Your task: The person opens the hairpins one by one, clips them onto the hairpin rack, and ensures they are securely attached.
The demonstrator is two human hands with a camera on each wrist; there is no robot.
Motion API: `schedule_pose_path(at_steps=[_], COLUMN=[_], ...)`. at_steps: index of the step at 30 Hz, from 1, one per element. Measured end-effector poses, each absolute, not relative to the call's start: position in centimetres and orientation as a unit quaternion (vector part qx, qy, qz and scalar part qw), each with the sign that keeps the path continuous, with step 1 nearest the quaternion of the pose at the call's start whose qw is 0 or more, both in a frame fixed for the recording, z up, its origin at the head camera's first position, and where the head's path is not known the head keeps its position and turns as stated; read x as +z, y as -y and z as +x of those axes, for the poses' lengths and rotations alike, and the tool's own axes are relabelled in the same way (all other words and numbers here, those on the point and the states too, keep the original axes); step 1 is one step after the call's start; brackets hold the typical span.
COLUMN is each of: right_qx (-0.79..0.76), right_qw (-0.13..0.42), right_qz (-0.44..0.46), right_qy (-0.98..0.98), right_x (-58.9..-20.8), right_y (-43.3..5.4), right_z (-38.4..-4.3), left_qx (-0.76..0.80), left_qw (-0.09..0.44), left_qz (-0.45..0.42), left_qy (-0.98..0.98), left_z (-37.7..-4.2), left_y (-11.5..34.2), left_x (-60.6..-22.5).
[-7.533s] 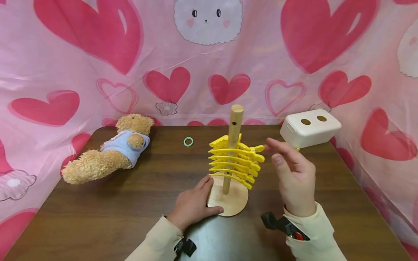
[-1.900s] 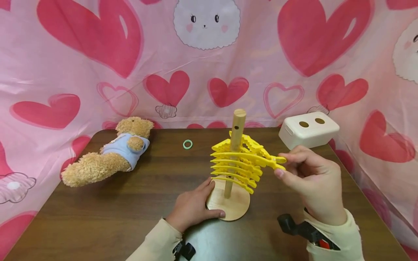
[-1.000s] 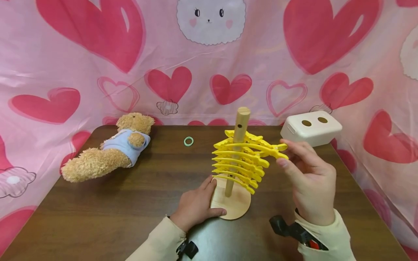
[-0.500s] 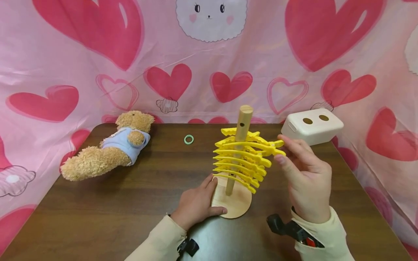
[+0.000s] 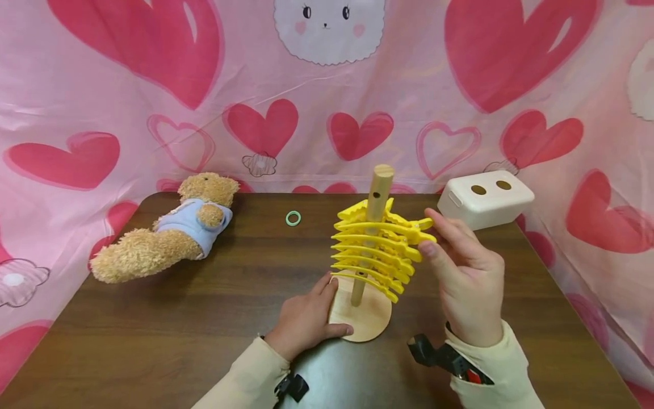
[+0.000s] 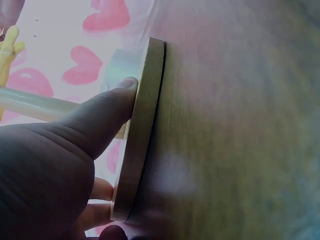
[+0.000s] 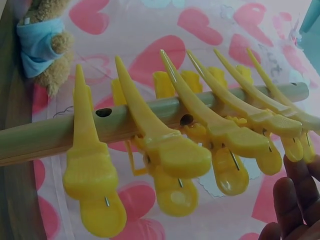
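A wooden stand has a round base (image 5: 368,321) and an upright pole (image 5: 380,196). My left hand (image 5: 304,324) lies on the near left of the base, its thumb across the top and its fingers along the rim; the left wrist view shows the thumb (image 6: 102,112) over the base's edge. Several yellow alligator hair clips (image 5: 380,261) grip the pole one above another, their handles to the right. Between thumb and index finger, my right hand (image 5: 470,278) pinches the handles of the topmost hair clip (image 5: 401,229), whose jaws straddle the pole.
A teddy bear (image 5: 196,224) in a light blue top lies at the left. Behind the stand lies a small green ring (image 5: 293,218). At the back right stands a white box (image 5: 485,204) with two round holes. A pink heart-print cloth (image 5: 306,79) hangs behind the table.
Earlier my right hand was beside fewer clips on the pole. Then it held another hair clip out at the right; since then, hand and clip have moved left against the pole. My left hand stayed.
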State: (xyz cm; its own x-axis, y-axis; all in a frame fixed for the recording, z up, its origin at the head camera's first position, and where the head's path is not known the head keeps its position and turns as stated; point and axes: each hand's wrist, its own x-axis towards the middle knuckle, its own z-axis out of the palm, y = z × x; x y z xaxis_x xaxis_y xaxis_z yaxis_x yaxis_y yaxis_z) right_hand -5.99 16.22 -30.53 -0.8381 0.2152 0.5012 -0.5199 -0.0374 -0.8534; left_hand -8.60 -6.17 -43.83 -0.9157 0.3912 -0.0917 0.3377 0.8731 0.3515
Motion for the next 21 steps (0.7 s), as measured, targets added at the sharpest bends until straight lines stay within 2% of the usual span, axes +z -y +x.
schedule_pose_path(at_steps=[6,13,21], right_qx=[0.714,0.732,0.720], right_qw=[0.241,0.251,0.249], right_qz=[0.144,0.141,0.143], right_qy=[0.641,0.617,0.632], right_x=[-30.62,-30.62,-30.79], right_y=[-16.08,-15.92,-15.97], right_z=[-6.44,-6.55,-6.53], left_qx=[0.165,0.162,0.170], left_qw=[0.078,0.085,0.069], left_qz=[0.190,0.192,0.172], left_qy=[-0.965,-0.964,-0.968], left_z=[-8.59,-8.68,-8.64], left_y=[6.13,5.83,5.77], left_x=[-43.80,-43.80,-44.09])
